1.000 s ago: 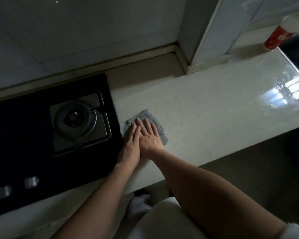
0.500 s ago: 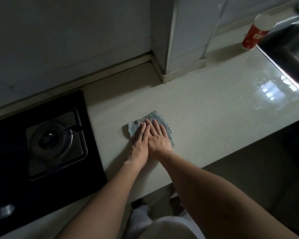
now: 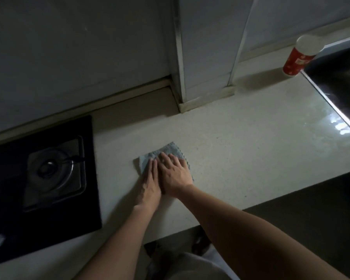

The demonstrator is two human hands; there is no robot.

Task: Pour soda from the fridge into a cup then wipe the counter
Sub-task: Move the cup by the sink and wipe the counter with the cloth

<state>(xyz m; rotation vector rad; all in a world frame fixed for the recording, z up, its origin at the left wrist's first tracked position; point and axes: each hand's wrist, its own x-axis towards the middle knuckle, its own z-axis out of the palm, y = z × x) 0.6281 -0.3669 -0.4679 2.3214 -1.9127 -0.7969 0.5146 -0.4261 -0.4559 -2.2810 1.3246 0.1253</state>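
Grey-blue cloth (image 3: 161, 156) — mid-desk (image 3: 240, 158), between hob (image 3: 49, 178) and sink (image 3: 335, 81); our left hand (image 3: 150, 188) and right hand (image 3: 175, 175) press it flat, open-palmed, side by side — unwiped desk lies rightward, right hand nearer.

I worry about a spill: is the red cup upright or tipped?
Upright. The red cup stands on its base on the counter beside the sink.

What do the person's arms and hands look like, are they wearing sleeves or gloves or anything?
Both forearms are bare, with no sleeves showing. The left hand and right hand wear no gloves. I see no rings, watch or bracelets, though the light is dim. Fingernails look short and plain.
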